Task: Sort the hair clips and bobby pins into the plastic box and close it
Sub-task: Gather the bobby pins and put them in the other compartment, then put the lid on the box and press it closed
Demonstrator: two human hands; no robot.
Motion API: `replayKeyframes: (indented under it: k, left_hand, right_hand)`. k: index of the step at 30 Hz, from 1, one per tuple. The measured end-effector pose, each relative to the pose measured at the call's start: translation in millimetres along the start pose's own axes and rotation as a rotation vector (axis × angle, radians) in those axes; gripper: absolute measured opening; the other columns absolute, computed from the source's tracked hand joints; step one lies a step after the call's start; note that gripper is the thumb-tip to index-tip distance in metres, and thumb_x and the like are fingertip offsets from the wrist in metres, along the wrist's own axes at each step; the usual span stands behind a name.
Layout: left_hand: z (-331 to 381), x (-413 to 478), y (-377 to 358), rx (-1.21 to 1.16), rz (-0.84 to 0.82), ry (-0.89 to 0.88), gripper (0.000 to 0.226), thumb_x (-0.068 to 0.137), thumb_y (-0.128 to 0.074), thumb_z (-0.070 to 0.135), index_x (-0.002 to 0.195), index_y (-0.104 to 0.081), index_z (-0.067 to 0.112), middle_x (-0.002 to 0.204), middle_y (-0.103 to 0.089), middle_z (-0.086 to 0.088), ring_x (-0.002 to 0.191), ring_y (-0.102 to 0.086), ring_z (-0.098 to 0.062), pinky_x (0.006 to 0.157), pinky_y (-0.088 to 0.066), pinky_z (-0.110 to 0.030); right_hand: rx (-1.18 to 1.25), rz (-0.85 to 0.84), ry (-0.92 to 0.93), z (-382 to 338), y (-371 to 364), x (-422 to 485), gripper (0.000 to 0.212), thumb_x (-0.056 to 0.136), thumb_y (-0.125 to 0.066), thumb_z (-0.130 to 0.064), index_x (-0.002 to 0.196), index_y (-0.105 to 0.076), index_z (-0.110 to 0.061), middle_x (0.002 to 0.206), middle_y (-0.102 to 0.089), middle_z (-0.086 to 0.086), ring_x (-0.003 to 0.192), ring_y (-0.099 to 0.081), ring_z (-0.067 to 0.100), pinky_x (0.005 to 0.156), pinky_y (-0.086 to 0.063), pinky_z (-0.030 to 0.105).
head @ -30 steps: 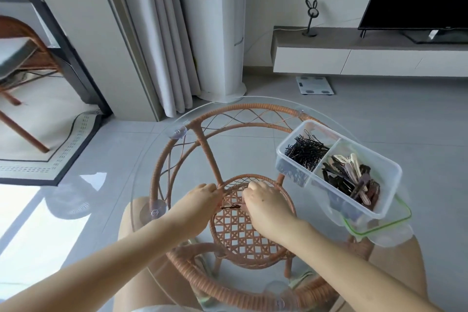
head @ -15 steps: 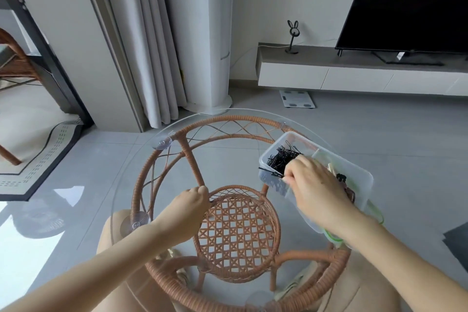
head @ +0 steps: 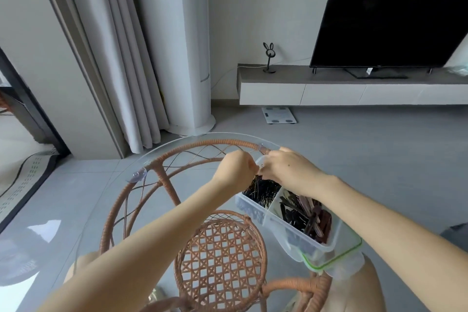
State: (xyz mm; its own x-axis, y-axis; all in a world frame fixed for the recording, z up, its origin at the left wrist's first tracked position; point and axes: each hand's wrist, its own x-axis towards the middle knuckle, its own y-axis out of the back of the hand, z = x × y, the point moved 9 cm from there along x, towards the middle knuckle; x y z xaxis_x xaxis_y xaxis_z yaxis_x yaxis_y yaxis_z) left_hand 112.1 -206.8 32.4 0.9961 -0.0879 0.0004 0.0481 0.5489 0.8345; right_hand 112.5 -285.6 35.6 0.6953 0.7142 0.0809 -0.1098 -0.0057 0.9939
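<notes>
Meeting above the bobby pins in the plastic box, left hand and right hand are pinching a single pin between them.

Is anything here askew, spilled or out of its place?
The green-rimmed lid lies under the open plastic box and sticks out at its near end. Nothing looks spilled: bobby pins and hair clips sit in separate compartments.

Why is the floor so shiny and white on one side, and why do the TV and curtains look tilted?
Head view: the glossy floor mirrors bright light at the left, making a white glare patch. Head view: the wide-angle lens leans the TV and curtains outward. Head view: the left hand and right hand look slightly soft.
</notes>
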Motion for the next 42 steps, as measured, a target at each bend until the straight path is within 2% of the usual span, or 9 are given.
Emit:
replayKeyframes:
  k: [3, 9, 15, 24, 27, 31, 35, 40, 42]
  left_hand:
    - [-9, 10, -7, 0.049, 0.018, 0.010, 0.020, 0.088, -0.044, 0.004, 0.079, -0.060, 0.010, 0.078, -0.057, -0.012, 0.070, -0.051, -0.026, 0.065, -0.049, -0.034]
    - [-26, 24, -28, 0.098, -0.033, 0.076, 0.034, 0.092, -0.050, 0.022, 0.121, -0.057, 0.006, 0.118, -0.063, -0.012, 0.105, -0.061, -0.029, 0.086, -0.052, -0.035]
    - [-23, 27, -37, 0.152, -0.081, 0.070, 0.031, 0.090, -0.037, 0.003, 0.060, -0.041, 0.007, 0.058, -0.044, -0.003, 0.054, -0.046, -0.022, 0.041, -0.032, -0.026]
    - [-90, -22, 15, 0.272, -0.021, 0.187, 0.029, 0.093, -0.037, 0.005, 0.093, -0.063, -0.007, 0.081, -0.063, -0.014, 0.072, -0.061, -0.026, 0.058, -0.049, -0.030]
    - [-135, -49, 36, 0.245, 0.043, 0.286, 0.028, 0.091, -0.042, 0.007, 0.074, -0.063, -0.002, 0.078, -0.067, -0.017, 0.072, -0.064, -0.030, 0.063, -0.051, -0.036]
    - [-186, -77, 52, 0.206, 0.129, 0.400, 0.035, 0.089, -0.040, 0.010, 0.055, -0.044, 0.009, 0.057, -0.054, -0.010, 0.055, -0.052, -0.025, 0.044, -0.032, -0.024]
    - [-196, -86, 50, 0.176, 0.134, 0.425, 0.035, 0.090, -0.040, 0.012, 0.056, -0.049, 0.007, 0.057, -0.060, -0.012, 0.055, -0.058, -0.027, 0.049, -0.041, -0.025]
    - [-190, -80, 50, 0.176, 0.152, 0.409, 0.040, 0.090, -0.040, 0.011, 0.051, -0.041, 0.008, 0.058, -0.055, -0.011, 0.055, -0.053, -0.027, 0.044, -0.033, -0.026]
    - [-187, -79, 49, 0.190, 0.153, 0.408, 0.036, 0.089, -0.041, 0.010, 0.054, -0.044, 0.006, 0.063, -0.059, -0.014, 0.060, -0.056, -0.028, 0.046, -0.034, -0.027]
  right_hand:
    - [0.016, 0.097, -0.125, 23, 4, -28, 0.029, 0.088, -0.049, -0.006, 0.106, -0.066, -0.020, 0.092, -0.067, -0.001, 0.090, -0.055, 0.023, 0.072, -0.028, 0.027]
    - [-0.056, 0.082, -0.702, 73, 3, -123, 0.053, 0.089, -0.041, -0.053, 0.130, -0.045, -0.019, 0.113, -0.060, 0.001, 0.102, -0.058, 0.022, 0.073, -0.046, 0.030]
    - [0.455, -0.083, -1.025, 89, -48, -159, 0.048, 0.091, -0.045, -0.036, 0.132, -0.042, -0.011, 0.098, -0.066, 0.009, 0.077, -0.065, 0.021, 0.072, -0.052, 0.034]
    - [0.529, 0.103, -0.855, 34, -31, -99, 0.037, 0.087, -0.042, -0.014, 0.123, -0.051, -0.013, 0.098, -0.068, 0.013, 0.081, -0.063, 0.030, 0.065, -0.045, 0.027]
    - [0.579, 0.118, -0.763, 4, -39, -66, 0.035, 0.090, -0.042, -0.015, 0.124, -0.050, -0.009, 0.097, -0.065, 0.007, 0.076, -0.058, 0.022, 0.056, -0.039, 0.022]
    - [0.698, 0.139, -0.697, -34, -55, -45, 0.041, 0.095, -0.042, -0.028, 0.133, -0.044, -0.013, 0.115, -0.065, 0.010, 0.099, -0.063, 0.028, 0.084, -0.049, 0.033]
    - [0.396, 0.226, -0.692, -32, -44, -65, 0.038, 0.095, -0.037, -0.036, 0.119, -0.055, -0.013, 0.109, -0.067, 0.005, 0.097, -0.062, 0.023, 0.079, -0.049, 0.030]
    - [0.067, -0.212, -0.783, -4, -83, -109, 0.080, 0.080, -0.043, -0.067, 0.137, -0.035, -0.013, 0.140, -0.042, 0.010, 0.125, -0.041, 0.030, 0.098, -0.039, 0.039]
    - [-0.029, -0.243, -0.732, -10, -84, -113, 0.070, 0.076, -0.056, -0.060, 0.120, -0.054, -0.006, 0.125, -0.055, 0.019, 0.110, -0.054, 0.031, 0.084, -0.047, 0.039]
